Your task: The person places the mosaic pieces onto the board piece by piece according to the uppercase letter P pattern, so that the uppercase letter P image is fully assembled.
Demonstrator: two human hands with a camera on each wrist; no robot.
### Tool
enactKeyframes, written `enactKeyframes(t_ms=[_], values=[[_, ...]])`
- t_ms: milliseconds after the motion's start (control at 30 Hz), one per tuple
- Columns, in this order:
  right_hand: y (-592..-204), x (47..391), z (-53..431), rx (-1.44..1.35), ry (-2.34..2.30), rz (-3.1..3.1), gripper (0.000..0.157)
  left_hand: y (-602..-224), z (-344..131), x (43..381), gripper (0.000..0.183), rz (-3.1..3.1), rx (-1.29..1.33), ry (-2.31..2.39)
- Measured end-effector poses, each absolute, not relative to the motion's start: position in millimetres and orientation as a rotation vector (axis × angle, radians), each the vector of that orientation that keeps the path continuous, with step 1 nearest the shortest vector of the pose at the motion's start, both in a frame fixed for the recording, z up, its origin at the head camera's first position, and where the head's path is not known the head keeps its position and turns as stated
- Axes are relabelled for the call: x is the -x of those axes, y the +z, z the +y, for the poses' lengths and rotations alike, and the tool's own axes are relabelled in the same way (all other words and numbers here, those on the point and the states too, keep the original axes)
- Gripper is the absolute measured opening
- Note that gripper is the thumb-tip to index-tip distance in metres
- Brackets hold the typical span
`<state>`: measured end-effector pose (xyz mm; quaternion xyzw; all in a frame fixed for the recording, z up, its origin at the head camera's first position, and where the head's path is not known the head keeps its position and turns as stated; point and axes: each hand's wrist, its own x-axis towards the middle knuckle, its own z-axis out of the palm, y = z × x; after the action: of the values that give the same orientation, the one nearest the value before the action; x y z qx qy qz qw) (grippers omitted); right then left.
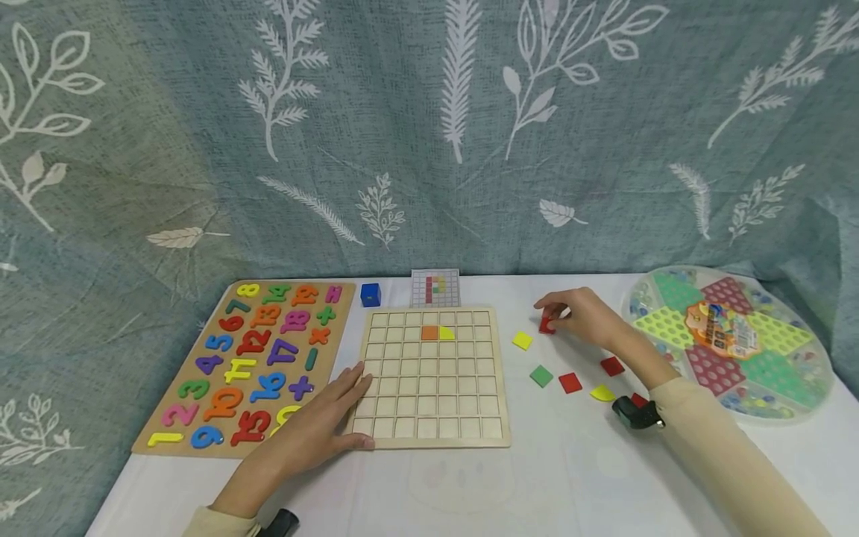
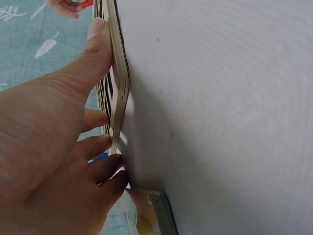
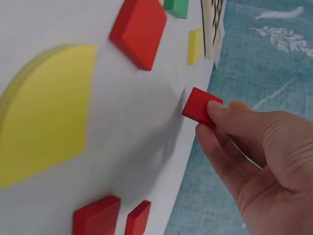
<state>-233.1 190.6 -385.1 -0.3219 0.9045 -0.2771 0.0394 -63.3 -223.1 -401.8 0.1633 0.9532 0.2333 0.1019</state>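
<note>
My right hand pinches a red square tile between thumb and fingers, to the right of the wooden grid board. In the right wrist view the tile shows tilted above the white table. My left hand rests along the board's left side, its fingers on that edge and the thumb at the near left corner. An orange square tile and a yellow quarter-round tile sit side by side in the board's second row from the back.
Loose tiles lie right of the board: a yellow square, a green square, a yellow quarter-round and several red squares. A number puzzle stands left, a marble game board right. Behind are a blue cube and a pattern card.
</note>
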Motion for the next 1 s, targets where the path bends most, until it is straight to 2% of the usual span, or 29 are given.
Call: enactKeyframes(t_ms=[1000], values=[[-377, 236, 105, 1.144, -0.956, 2.668, 0.028, -407, -223, 65, 0.092, 2.815, -0.476, 0.674]])
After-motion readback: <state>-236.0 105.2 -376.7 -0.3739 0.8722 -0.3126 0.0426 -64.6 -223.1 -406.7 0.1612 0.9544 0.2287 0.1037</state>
